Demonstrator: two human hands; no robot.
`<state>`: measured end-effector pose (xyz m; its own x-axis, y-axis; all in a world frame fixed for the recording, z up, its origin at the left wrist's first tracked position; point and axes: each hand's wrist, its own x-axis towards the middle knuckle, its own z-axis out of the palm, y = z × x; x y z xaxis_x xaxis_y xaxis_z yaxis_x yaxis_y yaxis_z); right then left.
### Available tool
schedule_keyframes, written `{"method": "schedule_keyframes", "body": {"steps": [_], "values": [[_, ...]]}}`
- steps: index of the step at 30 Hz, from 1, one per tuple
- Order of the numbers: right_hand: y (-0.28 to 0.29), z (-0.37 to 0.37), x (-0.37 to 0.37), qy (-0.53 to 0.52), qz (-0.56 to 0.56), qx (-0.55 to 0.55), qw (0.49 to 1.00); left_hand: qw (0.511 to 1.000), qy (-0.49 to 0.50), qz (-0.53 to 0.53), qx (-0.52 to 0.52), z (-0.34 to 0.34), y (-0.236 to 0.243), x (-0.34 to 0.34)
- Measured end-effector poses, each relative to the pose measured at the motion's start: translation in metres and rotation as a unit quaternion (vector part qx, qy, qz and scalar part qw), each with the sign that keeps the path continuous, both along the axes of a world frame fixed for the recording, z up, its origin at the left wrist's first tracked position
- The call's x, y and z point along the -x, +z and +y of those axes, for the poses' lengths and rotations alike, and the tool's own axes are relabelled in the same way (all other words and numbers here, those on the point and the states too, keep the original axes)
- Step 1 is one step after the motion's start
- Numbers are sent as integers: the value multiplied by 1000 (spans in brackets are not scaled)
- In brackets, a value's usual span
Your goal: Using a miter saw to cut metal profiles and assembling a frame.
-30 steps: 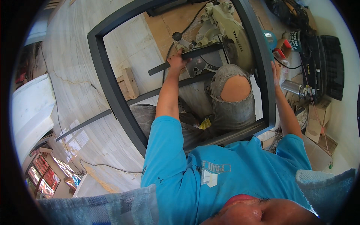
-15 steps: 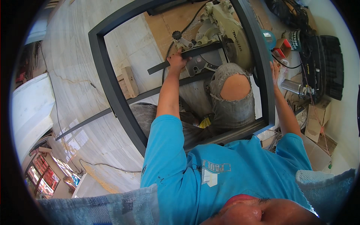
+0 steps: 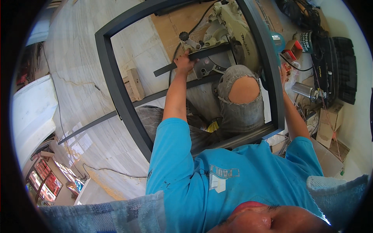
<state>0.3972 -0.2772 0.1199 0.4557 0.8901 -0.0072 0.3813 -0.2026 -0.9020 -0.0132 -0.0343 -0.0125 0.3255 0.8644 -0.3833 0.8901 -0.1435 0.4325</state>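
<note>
A large dark grey rectangular frame (image 3: 116,85) surrounds my lap, its near side close to my shirt. Through its opening reaches my left hand (image 3: 185,63), closed on a dark flat bar (image 3: 165,70) that lies along the fence of a miter saw (image 3: 243,44). The fingertips are near the saw's clamp knob (image 3: 183,36). At the outer edge of the frame's right side is my right hand (image 3: 283,74), closed against that edge; most of its fingers are hidden behind the frame. My bent knee, in torn grey trousers, rises beside the saw's base.
A wooden block (image 3: 135,84) stands on the floor left of the saw. A long dark strip (image 3: 89,127) lies across the tiles. At right are a red box (image 3: 292,49), a metal cylinder (image 3: 303,89), a black case (image 3: 344,70) and cables.
The far end of the frame has shifted slightly, its far left corner moving to the right. Less of my right hand's fingers shows beside the frame. My left hand stays on the bar.
</note>
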Motion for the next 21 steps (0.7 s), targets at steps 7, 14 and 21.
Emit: {"method": "schedule_keyframes", "body": {"steps": [7, 14, 21], "values": [[-40, -7, 18, -64, 99, -11, 993, 1000, 0, -4, -14, -2, -2, 1], [79, 29, 21, -4, -60, 59, 996, 1000, 11, -4, 4, -1, 0, 1], [133, 55, 59, -16, 52, 41, 998, 1000, 2, -1, 18, 2, 1, 1]]}}
